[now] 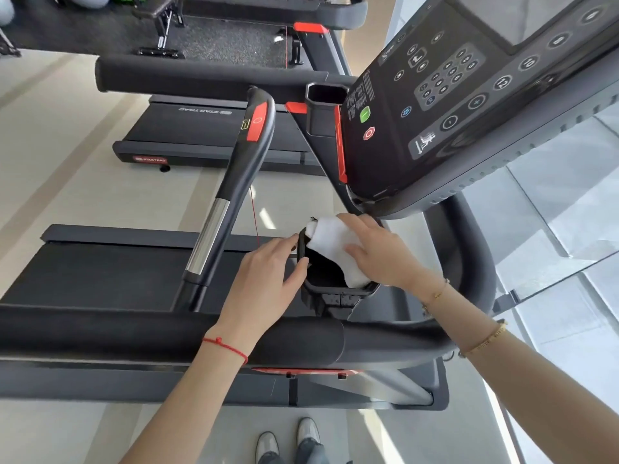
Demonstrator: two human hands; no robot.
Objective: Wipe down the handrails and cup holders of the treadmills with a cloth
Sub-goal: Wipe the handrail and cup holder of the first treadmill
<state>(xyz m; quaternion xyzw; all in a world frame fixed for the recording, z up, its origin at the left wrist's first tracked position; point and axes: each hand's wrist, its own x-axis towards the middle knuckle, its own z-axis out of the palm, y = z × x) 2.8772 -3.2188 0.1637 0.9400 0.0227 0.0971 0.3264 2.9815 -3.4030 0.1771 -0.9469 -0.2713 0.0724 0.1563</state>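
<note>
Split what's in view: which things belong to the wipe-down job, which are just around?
In the job:
white cloth, pressed by the right hand into the near cup holder
left hand, steadying that cup holder's rim
far cup holder
handrail
padded side rail

Just around:
console
next treadmill
bench
shoes

Bare forearms; red string bracelet (225,346), gold bracelets (482,339), grey shoes (288,442).
</note>
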